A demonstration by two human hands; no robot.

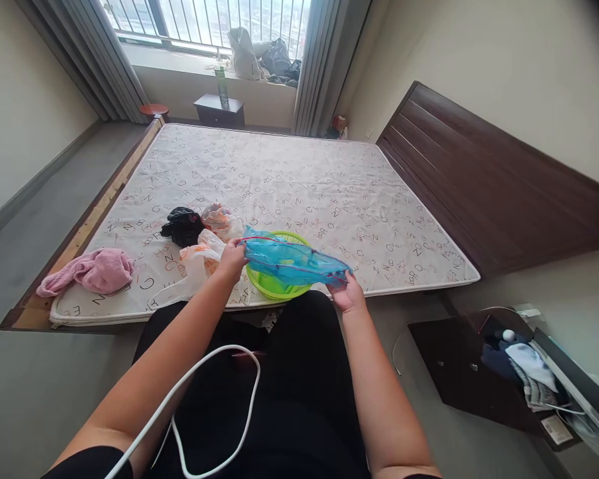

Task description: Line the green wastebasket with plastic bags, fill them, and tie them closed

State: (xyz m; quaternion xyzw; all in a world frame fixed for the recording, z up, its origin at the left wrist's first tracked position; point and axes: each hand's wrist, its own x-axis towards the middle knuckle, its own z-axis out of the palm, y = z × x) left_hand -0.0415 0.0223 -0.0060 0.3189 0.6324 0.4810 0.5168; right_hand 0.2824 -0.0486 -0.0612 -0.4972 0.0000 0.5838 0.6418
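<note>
A blue plastic bag with a red drawstring (292,261) is stretched lengthwise between my two hands. My left hand (233,258) is closed on its left end, and my right hand (348,293) pinches the right end. Directly beneath the bag sits a lime-green plastic basket (274,291) at the mattress edge, partly covered by it. Left of the basket lie a white plastic bag with orange print (199,263), a crumpled black plastic bag (182,227) and another crumpled clear bag (220,219).
A pink cloth (100,271) lies on the left corner of the mattress (289,173). To the right, a dark cabinet (454,359) carries folded clothes (524,366). A white cable (254,392) loops across my lap. A nightstand (219,110) stands beyond the bed.
</note>
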